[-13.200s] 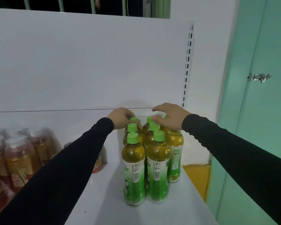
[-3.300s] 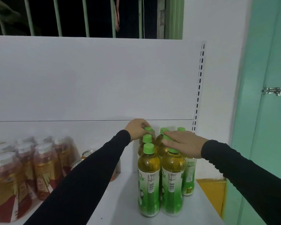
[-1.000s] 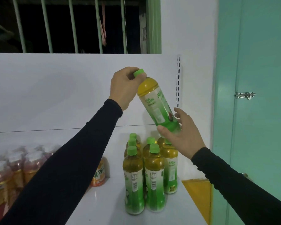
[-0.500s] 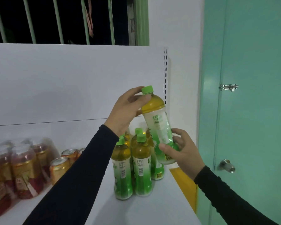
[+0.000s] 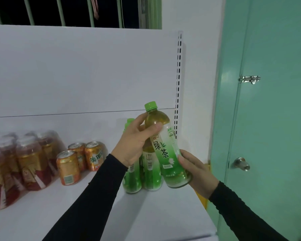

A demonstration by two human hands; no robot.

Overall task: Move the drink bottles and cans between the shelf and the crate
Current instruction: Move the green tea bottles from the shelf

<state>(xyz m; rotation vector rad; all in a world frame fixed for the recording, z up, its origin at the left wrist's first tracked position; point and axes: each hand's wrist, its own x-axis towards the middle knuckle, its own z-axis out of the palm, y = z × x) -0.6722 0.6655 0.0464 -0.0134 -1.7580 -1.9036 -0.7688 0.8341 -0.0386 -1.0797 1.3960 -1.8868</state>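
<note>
The white shelf (image 5: 155,214) stands against a pale wall beside a teal door (image 5: 276,119), with wrapped red tea bottles (image 5: 24,160) and orange cans (image 5: 76,159) toward its left edge and the green tea cluster (image 5: 146,174) near its right edge. Above that cluster a green tea bottle (image 5: 165,148) hangs tilted, clear of the surface. The left hand (image 5: 137,145) wraps its shoulder and the right hand (image 5: 196,171) cups its base, likely steadying it for carrying to the unseen crate.

A teal door (image 5: 274,101) stands at right, with a metal latch (image 5: 249,79) above a round knob (image 5: 241,164). A barred window (image 5: 68,11) shows darkness behind.
</note>
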